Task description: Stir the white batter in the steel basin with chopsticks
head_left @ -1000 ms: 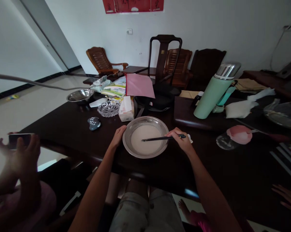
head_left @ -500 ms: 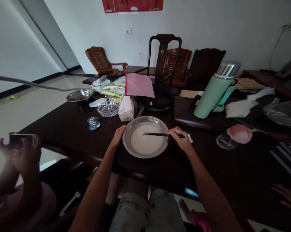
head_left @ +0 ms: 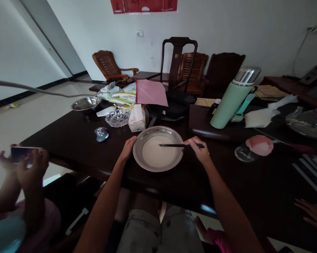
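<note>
A round metal basin holding pale white batter sits on the dark wooden table in front of me. My left hand rests against the basin's left rim. My right hand grips a pair of dark chopsticks at the right rim. The chopstick tips reach over the batter's upper middle.
A tissue box, glass ashtray, small metal bowl, pink sheet and green thermos stand behind the basin. A pink pouch lies to the right. Another person's hands hold a phone at the left; a hand shows at right.
The chopstick tips have swept from the batter's left-centre up and to the right, and my right hand has shifted slightly right. My left hand has stayed on the rim.
</note>
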